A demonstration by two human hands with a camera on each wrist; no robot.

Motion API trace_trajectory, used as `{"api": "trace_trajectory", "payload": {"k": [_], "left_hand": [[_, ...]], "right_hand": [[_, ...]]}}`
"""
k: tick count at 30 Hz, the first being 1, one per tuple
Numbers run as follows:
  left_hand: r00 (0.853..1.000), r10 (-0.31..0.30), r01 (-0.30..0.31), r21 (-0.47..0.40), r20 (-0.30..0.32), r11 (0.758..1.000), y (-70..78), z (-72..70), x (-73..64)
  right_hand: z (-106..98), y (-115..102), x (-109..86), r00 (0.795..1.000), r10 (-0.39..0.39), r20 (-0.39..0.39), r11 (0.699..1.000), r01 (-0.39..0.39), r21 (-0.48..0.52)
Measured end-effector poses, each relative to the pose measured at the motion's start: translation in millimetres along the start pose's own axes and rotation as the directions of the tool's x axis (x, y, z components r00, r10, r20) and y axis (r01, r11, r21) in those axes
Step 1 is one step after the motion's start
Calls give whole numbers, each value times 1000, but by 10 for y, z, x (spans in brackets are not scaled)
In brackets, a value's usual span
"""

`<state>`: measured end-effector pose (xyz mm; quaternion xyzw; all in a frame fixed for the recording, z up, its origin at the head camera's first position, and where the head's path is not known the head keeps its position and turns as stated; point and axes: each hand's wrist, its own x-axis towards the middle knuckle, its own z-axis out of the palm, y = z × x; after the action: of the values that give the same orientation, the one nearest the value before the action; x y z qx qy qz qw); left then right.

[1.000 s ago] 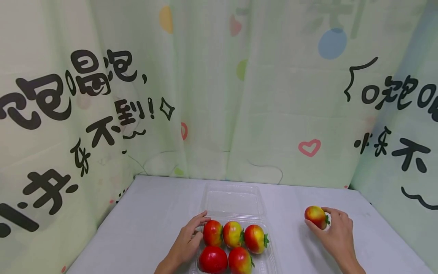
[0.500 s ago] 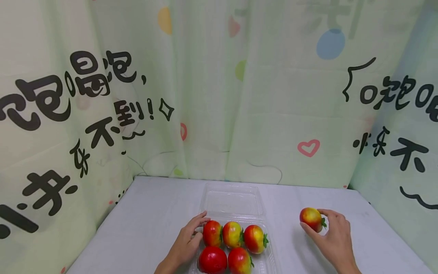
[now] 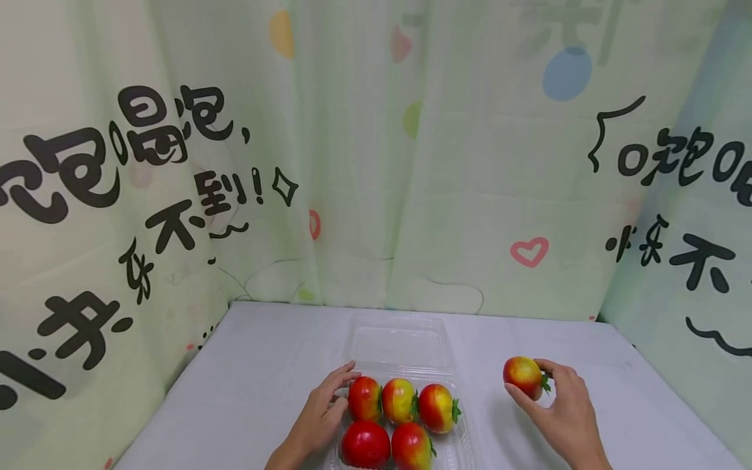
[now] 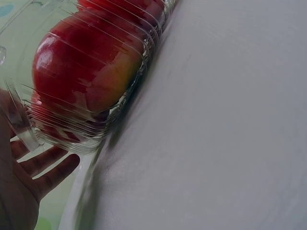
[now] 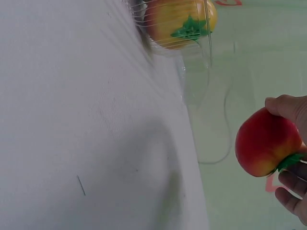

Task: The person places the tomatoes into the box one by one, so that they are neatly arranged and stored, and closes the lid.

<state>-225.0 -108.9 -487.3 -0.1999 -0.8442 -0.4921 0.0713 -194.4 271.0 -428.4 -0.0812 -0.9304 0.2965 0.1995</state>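
Note:
In the head view my right hand (image 3: 566, 414) pinches a red-and-yellow fruit with a green leafy top (image 3: 521, 376), held above the table. The right wrist view shows the thumb on one side of this fruit (image 5: 264, 142) and fingers near its leaves. My left hand (image 3: 320, 412) rests at the left side of a clear plastic clamshell box (image 3: 467, 440). Its fingers look spread and loose beside the box wall in the left wrist view. Several similar fruits sit in the box: three in the far row, such as the middle one (image 3: 399, 401), and two nearer, including a redder one (image 3: 365, 445).
The box's clear lid (image 3: 399, 343) lies folded back on the white table (image 3: 264, 365). A pale green curtain (image 3: 352, 163) with black lettering surrounds the table on the back and both sides.
My right hand has moved left with the fruit, a little closer to the box. The left hand and the fruits in the box stay in place.

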Motion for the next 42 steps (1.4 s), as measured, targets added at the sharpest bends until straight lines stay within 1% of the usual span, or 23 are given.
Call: {"api": "trace_trajectory", "payload": {"k": [7,10,14,17,21,24,29,34,42], "left_hand": [[1000,20,-20,-3,-11,1000,-7,-4,-3],[1000,22,-22,-3,-12,1000,-10,2,-5],[1000,22,-22,-6,-15,1000,-11,8,-5],[1000,24,-24,-6,-17,1000,-11,11,-7],[1000,21,-21,-8,-16,1000,-8,11,-10],[1000,15,-15,-10,-13,1000,-4,9,-9],[1000,7,-7,-7,-8,1000,0,7,-6],[1000,0,0,-10,-6,1000,1,8,-8],[1000,3,-3,-9,-3,1000,1,9,-6]], "right_hand": [[13,-78,-36,997,22,71,1000,-23,8],[17,-92,-53,996,24,88,1000,-24,1],[19,-111,-100,999,-33,40,999,33,-15],[16,-146,-134,998,-50,34,999,50,-16],[17,-201,-171,996,-12,90,1000,12,5],[23,-236,-212,994,-5,109,1000,3,20],[34,-304,-283,993,-12,120,999,7,40],[33,-384,-344,992,-33,118,999,28,44],[14,-511,-444,990,-57,128,997,50,59]]}}
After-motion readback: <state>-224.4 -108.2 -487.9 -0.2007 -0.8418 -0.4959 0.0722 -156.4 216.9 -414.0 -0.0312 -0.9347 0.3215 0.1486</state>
